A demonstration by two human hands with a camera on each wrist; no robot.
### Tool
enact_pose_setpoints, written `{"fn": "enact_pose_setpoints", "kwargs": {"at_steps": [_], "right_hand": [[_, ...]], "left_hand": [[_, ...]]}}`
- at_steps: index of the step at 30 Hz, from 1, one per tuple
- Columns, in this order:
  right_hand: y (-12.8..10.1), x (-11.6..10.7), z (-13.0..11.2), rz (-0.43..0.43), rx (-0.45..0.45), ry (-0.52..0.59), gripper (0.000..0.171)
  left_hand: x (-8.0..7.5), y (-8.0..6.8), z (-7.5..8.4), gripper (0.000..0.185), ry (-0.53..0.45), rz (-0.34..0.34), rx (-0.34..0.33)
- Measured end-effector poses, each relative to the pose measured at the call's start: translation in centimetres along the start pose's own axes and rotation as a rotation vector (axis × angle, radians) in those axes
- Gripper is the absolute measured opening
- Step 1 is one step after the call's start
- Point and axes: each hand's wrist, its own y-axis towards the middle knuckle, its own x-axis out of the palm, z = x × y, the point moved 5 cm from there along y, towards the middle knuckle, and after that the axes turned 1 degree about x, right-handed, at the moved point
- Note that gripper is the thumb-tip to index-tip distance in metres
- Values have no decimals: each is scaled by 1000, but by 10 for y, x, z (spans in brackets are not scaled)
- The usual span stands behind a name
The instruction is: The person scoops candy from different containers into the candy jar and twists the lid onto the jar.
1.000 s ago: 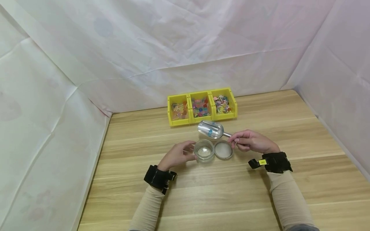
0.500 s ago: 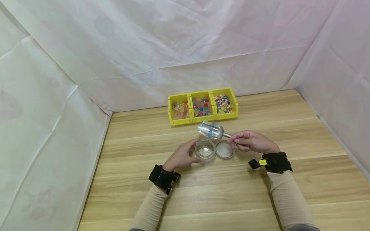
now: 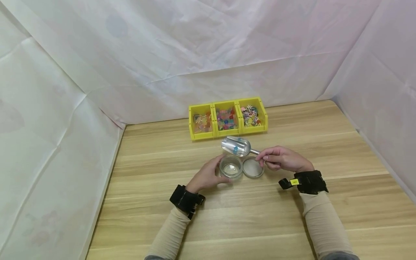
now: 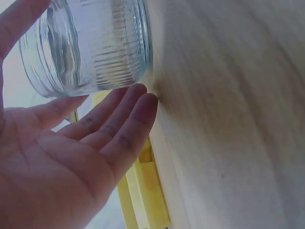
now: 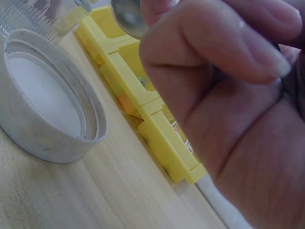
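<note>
A small clear glass jar (image 3: 231,174) stands uncovered on the table, with nothing seen inside. My left hand (image 3: 207,176) holds it from the left, thumb at the front and fingers at the back; in the left wrist view the ribbed jar (image 4: 102,47) is between thumb and fingers. My right hand (image 3: 282,159) pinches the handle of a metal scoop (image 3: 242,146), held just behind the jar, above the table. A small blue piece (image 3: 235,149) lies in the scoop. The round lid (image 3: 253,168) lies inner side up, right beside the jar; its pale rim (image 5: 52,152) shows in the right wrist view.
Behind the scoop stand three joined yellow bins (image 3: 214,135). They contain small colourful pieces, with white-sticked ones in the right bin (image 3: 264,121). White cloth (image 3: 208,68) surrounds the wooden table (image 3: 247,224) at the back and sides.
My left hand has moved right and closed in around the jar, its thumb now across the front. Jar and lid have shifted slightly right. The scoop has stayed nearly still.
</note>
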Motion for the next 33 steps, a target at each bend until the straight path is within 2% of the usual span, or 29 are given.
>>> {"fn": "enact_pose_setpoints", "kwargs": {"at_steps": [13,20,33], "right_hand": [[-1,2,-3,7,8,-11,30],[-1,3,-7,13,19,-37,30],[-1,6,-9,-1,20,-73,30]], "left_hand": [[5,2,5,104,-20,47,-22],[7,3,3,101,-28,47,-49],[8,3,2,92,-23,48,-29]]}}
